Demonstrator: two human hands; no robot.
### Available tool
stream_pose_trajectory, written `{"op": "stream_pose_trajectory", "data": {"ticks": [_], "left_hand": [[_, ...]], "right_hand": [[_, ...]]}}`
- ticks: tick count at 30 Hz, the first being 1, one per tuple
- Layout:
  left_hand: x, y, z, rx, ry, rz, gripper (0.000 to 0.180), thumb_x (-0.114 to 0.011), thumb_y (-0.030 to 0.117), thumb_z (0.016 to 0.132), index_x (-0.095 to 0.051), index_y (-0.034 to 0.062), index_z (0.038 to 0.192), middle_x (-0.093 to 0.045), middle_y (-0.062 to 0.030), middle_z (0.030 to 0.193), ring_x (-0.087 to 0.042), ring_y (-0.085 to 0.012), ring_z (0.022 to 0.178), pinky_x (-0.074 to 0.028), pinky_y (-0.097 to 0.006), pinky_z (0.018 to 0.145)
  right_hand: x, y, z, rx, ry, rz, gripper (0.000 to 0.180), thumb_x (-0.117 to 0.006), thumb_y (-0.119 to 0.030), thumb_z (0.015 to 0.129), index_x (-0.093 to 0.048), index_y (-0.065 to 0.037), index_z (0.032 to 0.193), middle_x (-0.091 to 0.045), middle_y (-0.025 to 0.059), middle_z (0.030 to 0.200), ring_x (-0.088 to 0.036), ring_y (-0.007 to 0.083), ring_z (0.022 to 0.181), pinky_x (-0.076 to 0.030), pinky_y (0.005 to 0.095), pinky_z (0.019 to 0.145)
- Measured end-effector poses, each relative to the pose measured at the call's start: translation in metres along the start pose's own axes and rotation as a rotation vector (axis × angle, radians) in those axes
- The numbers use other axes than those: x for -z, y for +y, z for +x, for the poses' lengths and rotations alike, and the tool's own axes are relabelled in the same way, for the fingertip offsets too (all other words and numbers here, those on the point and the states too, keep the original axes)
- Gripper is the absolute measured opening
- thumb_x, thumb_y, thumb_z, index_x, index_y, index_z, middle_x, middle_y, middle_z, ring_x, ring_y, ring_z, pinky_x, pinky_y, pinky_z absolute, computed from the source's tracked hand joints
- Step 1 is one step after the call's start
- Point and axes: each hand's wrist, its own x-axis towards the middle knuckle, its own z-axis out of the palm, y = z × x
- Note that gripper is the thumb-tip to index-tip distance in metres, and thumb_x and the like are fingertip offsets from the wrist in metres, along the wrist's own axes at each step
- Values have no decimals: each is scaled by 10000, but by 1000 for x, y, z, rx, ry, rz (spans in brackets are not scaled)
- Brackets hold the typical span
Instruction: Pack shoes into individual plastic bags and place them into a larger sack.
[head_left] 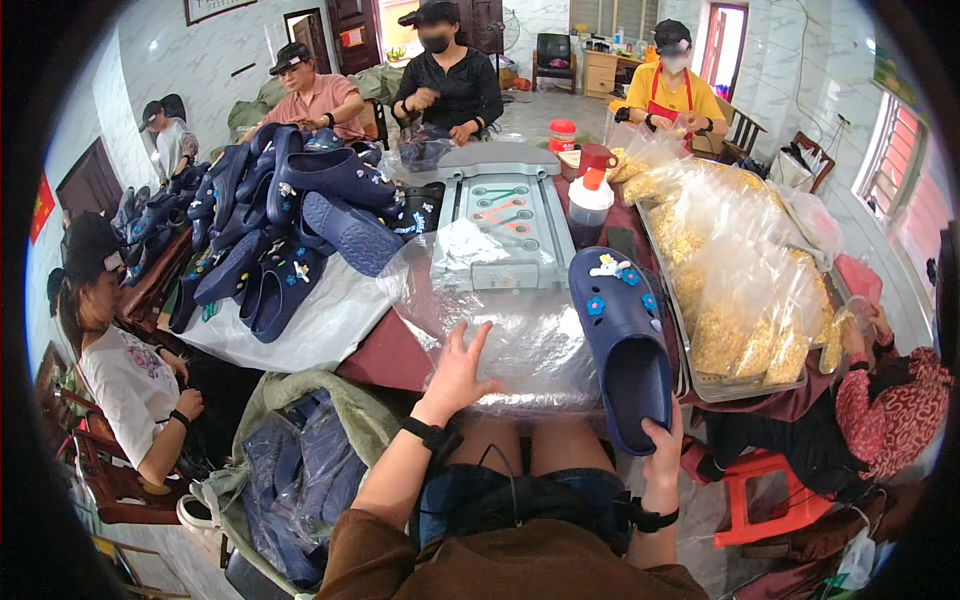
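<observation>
My right grip (662, 440) pinches the heel of a smooth navy foam clog (625, 340) while my left grip (458, 372) spreads on crinkled clear plastic bag (520, 340)

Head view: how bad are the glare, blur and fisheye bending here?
Head view: straight edges bow toward the black circular rim; daylight blows out the window and back doorway; glare streaks the clear plastic sheet under the left hand; the navy clog in the right hand stays sharp; edges soften slightly.
</observation>
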Motion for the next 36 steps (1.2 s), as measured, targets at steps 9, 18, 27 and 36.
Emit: {"op": "stream_pose_trajectory", "data": {"ticks": [9,18,27,36], "left_hand": [[9,-21,5,215,28,-270,473,-706,286,927,-538,162,1351,-700,-249,1010,-646,-463,1060,-507,-505,904],[-13,-17,-15,-85,-176,209,975,-696,784,718,-495,244,1504,-347,-370,1534,-251,-589,1445,-179,-708,1161],[-35,-19,-19,-118,-61,141,608,-603,520,964,-541,179,1463,-361,-340,1542,-322,-513,1448,-279,-568,1186],[-32,-9,-3,198,62,-213,422,-433,377,1078,-621,142,1374,-652,-242,1274,-546,-440,1276,-431,-478,1078]], "right_hand": [[3,0,2,4,-19,-31,795,-644,-8,769,-393,19,1524,-517,160,1429,-525,281,1282,-367,364,1115],[-3,-4,-1,12,10,-41,793,-646,-16,764,-402,19,1517,-526,155,1415,-522,281,1282,-357,358,1120],[8,-1,0,53,12,-67,799,-662,-48,732,-441,7,1498,-539,141,1399,-532,273,1271,-364,364,1115],[1,-9,-6,5,-13,161,747,-669,-104,747,-469,1,1460,-591,136,1309,-591,292,1183,-473,413,1023]]}}
